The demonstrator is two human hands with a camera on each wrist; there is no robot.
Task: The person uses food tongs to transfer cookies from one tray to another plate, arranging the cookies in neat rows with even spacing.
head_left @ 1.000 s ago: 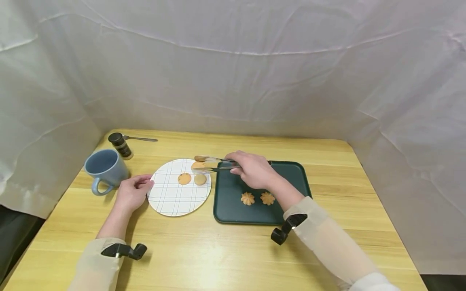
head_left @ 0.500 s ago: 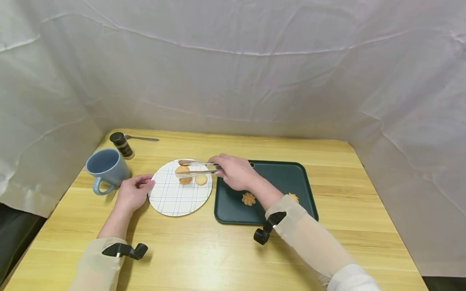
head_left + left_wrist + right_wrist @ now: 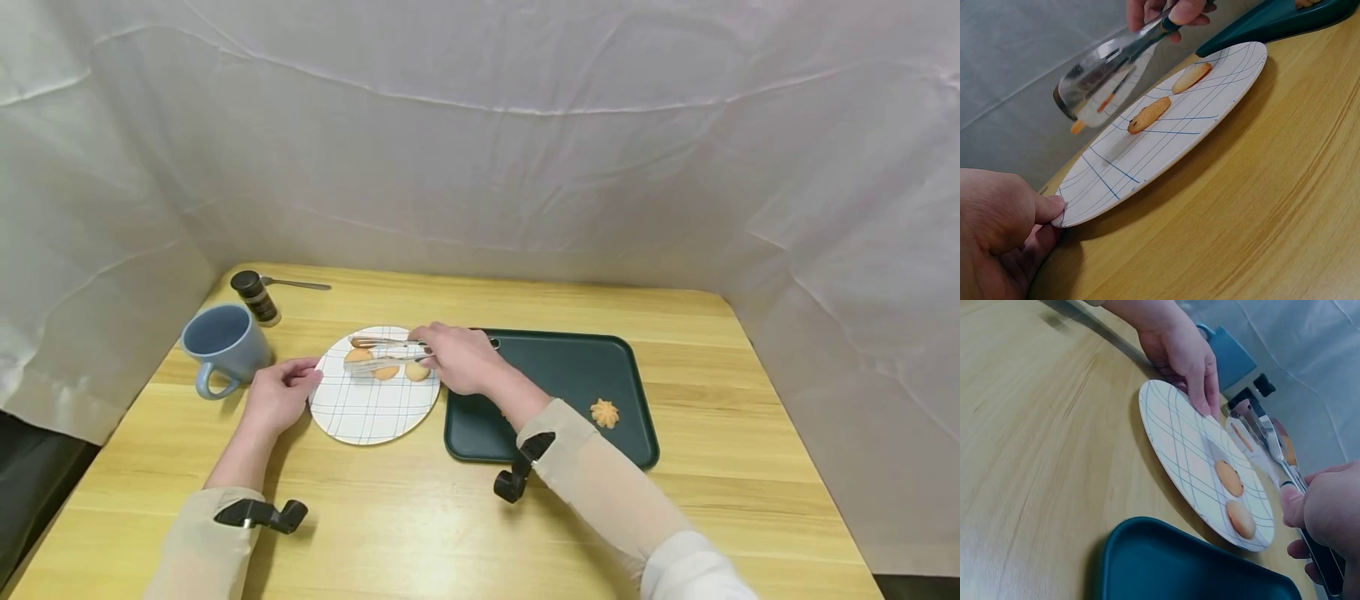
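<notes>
My right hand [image 3: 465,358] grips a pair of metal tongs [image 3: 392,362] with dark handles, over the back of a white plate [image 3: 367,417] with a blue grid pattern. Between the tongs' arms is a round cookie [image 3: 358,355], partly covered by them; the left wrist view shows the tongs' tips raised above the plate. Two more round cookies lie on the plate, a speckled cookie [image 3: 1149,115] and a plain cookie [image 3: 417,372]. With thumb on top and fingers below, my left hand [image 3: 277,398] pinches the plate's left rim.
A dark green tray [image 3: 555,354] right of the plate holds a flower-shaped cookie [image 3: 604,412]; another is mostly hidden by the right arm. At left stand a blue mug [image 3: 232,346], close to the left hand, and a black-capped shaker [image 3: 257,297]. Behind lies a fork [image 3: 300,284].
My right hand has carried the tongs and the cookie between them leftward, from the plate's right edge to farther over the plate. The left hand stays on the rim.
</notes>
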